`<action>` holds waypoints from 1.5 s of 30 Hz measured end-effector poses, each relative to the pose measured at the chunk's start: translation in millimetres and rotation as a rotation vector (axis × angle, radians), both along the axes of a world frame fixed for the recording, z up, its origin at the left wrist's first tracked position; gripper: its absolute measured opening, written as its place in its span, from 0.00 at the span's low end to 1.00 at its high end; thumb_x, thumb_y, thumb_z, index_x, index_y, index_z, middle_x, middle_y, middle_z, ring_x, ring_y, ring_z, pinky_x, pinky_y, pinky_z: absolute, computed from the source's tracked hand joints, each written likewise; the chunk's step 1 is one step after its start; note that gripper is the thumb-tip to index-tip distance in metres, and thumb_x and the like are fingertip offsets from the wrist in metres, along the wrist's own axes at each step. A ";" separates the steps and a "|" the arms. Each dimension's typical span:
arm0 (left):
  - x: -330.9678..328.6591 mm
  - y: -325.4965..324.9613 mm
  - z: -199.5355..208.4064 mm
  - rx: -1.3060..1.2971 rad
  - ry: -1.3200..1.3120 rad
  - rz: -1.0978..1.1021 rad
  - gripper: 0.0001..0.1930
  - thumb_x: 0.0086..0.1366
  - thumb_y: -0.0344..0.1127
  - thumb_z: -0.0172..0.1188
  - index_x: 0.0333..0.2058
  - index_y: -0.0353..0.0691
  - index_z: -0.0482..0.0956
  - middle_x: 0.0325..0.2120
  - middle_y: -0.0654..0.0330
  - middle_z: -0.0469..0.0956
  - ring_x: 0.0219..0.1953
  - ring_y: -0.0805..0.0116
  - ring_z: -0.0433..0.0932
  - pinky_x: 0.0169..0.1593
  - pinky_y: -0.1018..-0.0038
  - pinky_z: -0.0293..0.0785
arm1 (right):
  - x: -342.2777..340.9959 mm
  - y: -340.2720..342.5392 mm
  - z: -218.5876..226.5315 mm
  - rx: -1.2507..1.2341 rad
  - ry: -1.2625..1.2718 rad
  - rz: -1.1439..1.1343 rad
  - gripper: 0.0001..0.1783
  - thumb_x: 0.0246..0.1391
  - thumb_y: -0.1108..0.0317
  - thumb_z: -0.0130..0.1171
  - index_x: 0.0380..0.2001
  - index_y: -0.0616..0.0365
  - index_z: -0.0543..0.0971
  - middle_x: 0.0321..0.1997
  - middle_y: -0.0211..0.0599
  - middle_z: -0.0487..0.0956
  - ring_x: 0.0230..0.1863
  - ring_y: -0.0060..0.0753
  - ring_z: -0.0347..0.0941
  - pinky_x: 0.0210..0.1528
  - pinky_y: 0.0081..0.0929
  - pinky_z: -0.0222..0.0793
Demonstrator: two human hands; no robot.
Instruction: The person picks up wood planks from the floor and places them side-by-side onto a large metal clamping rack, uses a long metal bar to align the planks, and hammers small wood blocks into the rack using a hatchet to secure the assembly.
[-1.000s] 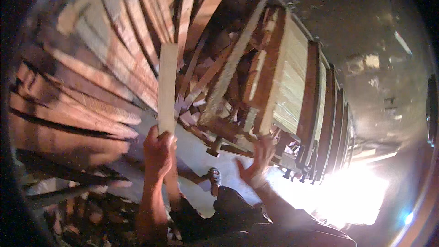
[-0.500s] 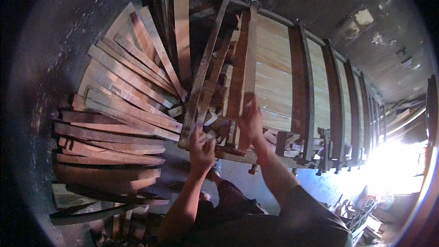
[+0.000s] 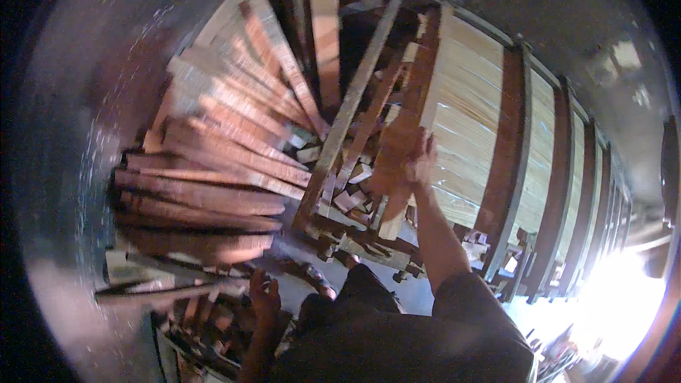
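Note:
My right hand (image 3: 423,162) is at the light wooden strip (image 3: 434,85) along the near edge of a glued panel of pale boards (image 3: 468,92). A reddish-brown flat patch (image 3: 394,159) shows beside the palm; whether it is a loose piece of wood in the hand cannot be made out. The fingers are blurred. My left hand (image 3: 264,296) hangs low near my body, fingers loosely bent and apart, nothing visible in them. It is above a crate of wood scraps (image 3: 220,323).
Dark clamp bars (image 3: 502,135) cross the panels in a long rack to the right. Its metal frame (image 3: 358,99) encloses small wood blocks (image 3: 349,200). Fanned planks (image 3: 234,120) and stacked curved boards (image 3: 198,206) lie left. A tall plank (image 3: 324,21) stands at the back.
My left hand has dropped from the rack's near corner toward my body. My right hand has stayed near the panel's edge strip. The whole view has shifted, moving the scene rightward.

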State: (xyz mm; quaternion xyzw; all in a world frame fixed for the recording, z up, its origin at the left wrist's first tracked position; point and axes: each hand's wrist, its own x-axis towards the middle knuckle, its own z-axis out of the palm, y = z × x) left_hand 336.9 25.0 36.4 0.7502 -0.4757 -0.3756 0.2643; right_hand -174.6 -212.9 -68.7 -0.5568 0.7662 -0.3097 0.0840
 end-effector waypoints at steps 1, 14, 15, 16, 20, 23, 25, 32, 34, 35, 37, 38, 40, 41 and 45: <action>2.6 3.5 0.8 0.022 -0.033 -0.027 0.28 0.61 0.27 0.64 0.60 0.31 0.70 0.55 0.45 0.75 0.53 0.55 0.77 0.55 0.63 0.75 | -8.1 -9.8 -4.0 0.196 0.072 -0.024 0.48 0.49 0.62 0.55 0.74 0.59 0.53 0.78 0.55 0.51 0.77 0.61 0.44 0.76 0.55 0.41; 163.5 -85.8 6.8 -0.129 -0.451 0.068 0.24 0.59 0.37 0.65 0.52 0.30 0.76 0.49 0.41 0.78 0.53 0.43 0.78 0.58 0.57 0.73 | -47.9 5.7 22.9 -0.036 0.116 -0.208 0.46 0.60 0.42 0.62 0.70 0.62 0.61 0.74 0.53 0.60 0.73 0.58 0.57 0.71 0.48 0.60; 197.5 -97.4 2.2 -0.135 -0.162 0.284 0.21 0.60 0.37 0.65 0.50 0.34 0.77 0.49 0.43 0.78 0.49 0.42 0.78 0.57 0.58 0.74 | -8.1 24.7 57.4 -0.191 -0.014 -0.133 0.43 0.61 0.47 0.63 0.70 0.62 0.62 0.73 0.54 0.61 0.72 0.56 0.59 0.71 0.47 0.60; 214.4 -109.6 -1.9 -0.151 -0.200 0.319 0.19 0.60 0.37 0.64 0.49 0.35 0.78 0.48 0.43 0.79 0.49 0.42 0.78 0.56 0.58 0.74 | 26.3 43.5 94.9 -0.078 0.167 -0.120 0.40 0.61 0.51 0.64 0.69 0.62 0.64 0.72 0.54 0.63 0.70 0.53 0.62 0.71 0.46 0.61; 292.2 -143.6 -32.1 -0.220 -0.982 0.243 0.21 0.59 0.45 0.65 0.45 0.35 0.80 0.44 0.43 0.80 0.49 0.42 0.78 0.55 0.55 0.74 | 126.2 124.7 120.8 -0.064 -0.001 -0.074 0.31 0.63 0.63 0.63 0.65 0.63 0.69 0.66 0.54 0.71 0.63 0.50 0.71 0.64 0.43 0.69; 330.2 -154.1 -54.5 -0.325 -0.439 0.907 0.32 0.53 0.54 0.68 0.49 0.35 0.77 0.45 0.45 0.81 0.49 0.44 0.79 0.56 0.55 0.75 | 219.9 155.2 121.1 0.271 -0.112 0.004 0.30 0.60 0.69 0.62 0.64 0.65 0.69 0.69 0.51 0.68 0.67 0.49 0.67 0.66 0.44 0.65; 371.2 -133.5 -99.9 -0.059 -0.471 0.788 0.37 0.52 0.56 0.70 0.54 0.36 0.73 0.47 0.46 0.81 0.50 0.44 0.79 0.55 0.56 0.76 | 294.6 155.9 128.3 0.461 -0.192 0.157 0.29 0.58 0.73 0.61 0.63 0.66 0.70 0.71 0.49 0.67 0.69 0.48 0.64 0.68 0.45 0.62; 418.5 -112.6 -164.1 -0.297 -0.517 0.544 0.24 0.55 0.52 0.67 0.42 0.37 0.81 0.37 0.46 0.83 0.43 0.44 0.82 0.47 0.53 0.78 | 457.0 157.8 183.2 0.536 -0.099 0.798 0.28 0.55 0.75 0.59 0.61 0.61 0.71 0.64 0.57 0.70 0.68 0.59 0.64 0.70 0.47 0.60; 423.8 -108.7 -165.1 -0.176 -0.490 0.473 0.24 0.55 0.52 0.66 0.43 0.37 0.82 0.36 0.45 0.84 0.42 0.43 0.82 0.46 0.54 0.79 | 470.3 161.8 177.5 0.444 -0.139 0.897 0.26 0.50 0.78 0.61 0.55 0.63 0.74 0.58 0.54 0.76 0.60 0.55 0.73 0.62 0.42 0.69; 421.8 -99.7 -159.2 -0.047 -0.403 0.439 0.25 0.55 0.51 0.67 0.44 0.37 0.81 0.36 0.45 0.84 0.42 0.43 0.83 0.45 0.54 0.79 | 473.0 166.7 176.0 0.431 -0.118 0.906 0.26 0.50 0.79 0.61 0.55 0.63 0.74 0.56 0.54 0.77 0.59 0.54 0.74 0.61 0.42 0.70; 405.1 -66.9 -148.3 0.026 -0.352 0.421 0.26 0.55 0.51 0.68 0.47 0.39 0.81 0.35 0.45 0.84 0.41 0.43 0.83 0.44 0.55 0.80 | 471.2 176.9 167.8 0.430 -0.107 0.913 0.27 0.49 0.79 0.61 0.55 0.62 0.74 0.54 0.53 0.77 0.56 0.53 0.76 0.59 0.42 0.71; 392.3 -44.4 -149.0 -0.033 -0.376 0.440 0.26 0.54 0.51 0.68 0.48 0.41 0.81 0.35 0.46 0.84 0.41 0.44 0.83 0.43 0.56 0.80 | 464.1 184.0 160.1 0.438 -0.111 0.913 0.27 0.49 0.80 0.61 0.56 0.62 0.74 0.54 0.53 0.78 0.56 0.53 0.76 0.59 0.42 0.72; 345.8 -12.8 -109.7 -0.338 0.013 0.562 0.27 0.51 0.47 0.73 0.48 0.43 0.81 0.37 0.49 0.85 0.41 0.45 0.83 0.45 0.58 0.80 | 460.1 202.9 148.4 0.488 -0.192 0.897 0.26 0.51 0.77 0.61 0.56 0.62 0.74 0.54 0.53 0.78 0.55 0.53 0.76 0.59 0.43 0.72; 341.3 3.7 -97.7 0.026 -0.016 0.448 0.28 0.45 0.43 0.78 0.46 0.42 0.82 0.37 0.51 0.85 0.42 0.50 0.84 0.46 0.60 0.80 | 460.4 210.2 144.7 0.527 -0.252 0.885 0.25 0.52 0.75 0.60 0.56 0.62 0.74 0.54 0.53 0.77 0.55 0.53 0.76 0.59 0.44 0.71; 294.6 25.3 -9.1 -0.239 -0.136 0.241 0.19 0.45 0.36 0.79 0.37 0.41 0.85 0.35 0.57 0.86 0.38 0.63 0.85 0.44 0.65 0.81 | 456.5 257.1 103.6 0.612 -0.553 0.816 0.28 0.51 0.76 0.63 0.58 0.64 0.75 0.56 0.51 0.79 0.56 0.42 0.79 0.58 0.38 0.74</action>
